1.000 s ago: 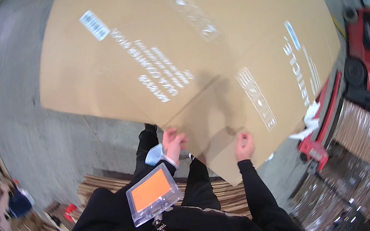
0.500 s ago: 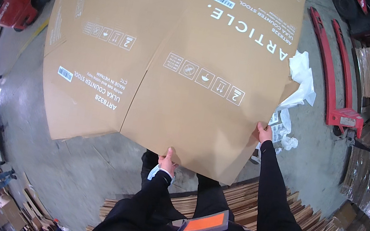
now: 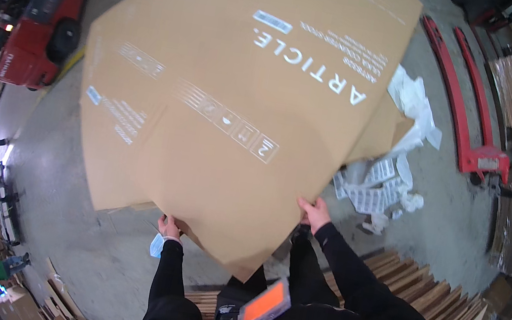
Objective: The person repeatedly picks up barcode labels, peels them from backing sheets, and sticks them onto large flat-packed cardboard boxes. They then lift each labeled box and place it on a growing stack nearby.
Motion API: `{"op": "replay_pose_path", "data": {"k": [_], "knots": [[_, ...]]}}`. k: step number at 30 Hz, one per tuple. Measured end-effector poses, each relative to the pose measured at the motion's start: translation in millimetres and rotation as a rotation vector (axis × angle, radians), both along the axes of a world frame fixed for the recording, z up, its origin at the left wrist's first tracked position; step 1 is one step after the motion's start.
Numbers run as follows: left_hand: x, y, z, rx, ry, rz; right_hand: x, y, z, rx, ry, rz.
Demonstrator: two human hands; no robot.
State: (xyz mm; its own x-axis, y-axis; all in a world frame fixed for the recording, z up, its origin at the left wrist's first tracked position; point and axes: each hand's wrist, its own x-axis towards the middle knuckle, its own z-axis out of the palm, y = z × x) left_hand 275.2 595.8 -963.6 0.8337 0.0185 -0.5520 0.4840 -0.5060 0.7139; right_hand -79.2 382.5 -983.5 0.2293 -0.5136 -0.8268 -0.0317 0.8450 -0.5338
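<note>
The large, flat, brown cardboard sheet (image 3: 232, 183) bears inverted bold white capital lettering (image 3: 310, 68), a white rectangular barcode label (image 3: 272, 22) and a row of white-outlined pictogram boxes (image 3: 229, 119). Its left portion carries a smaller white barcode label (image 3: 93, 95). White lettering also marks the red metal forklift (image 3: 33, 44). Crumpled white paper sheets (image 3: 371, 195) show dark print, too small to read.

A head-worn camera (wide fisheye) looks down on both hands (image 3: 315, 215).
</note>
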Motion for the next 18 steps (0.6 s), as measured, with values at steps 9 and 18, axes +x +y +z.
{"op": "replay_pose_path", "data": {"k": [9,18], "knots": [[63,85,41,0.368,-0.998,-0.948,25,13,107,-0.343,-0.156,-0.117],[186,105,135,-0.287,-1.489,-0.35,86,82,247,-0.709,-0.229,-0.087]]}}
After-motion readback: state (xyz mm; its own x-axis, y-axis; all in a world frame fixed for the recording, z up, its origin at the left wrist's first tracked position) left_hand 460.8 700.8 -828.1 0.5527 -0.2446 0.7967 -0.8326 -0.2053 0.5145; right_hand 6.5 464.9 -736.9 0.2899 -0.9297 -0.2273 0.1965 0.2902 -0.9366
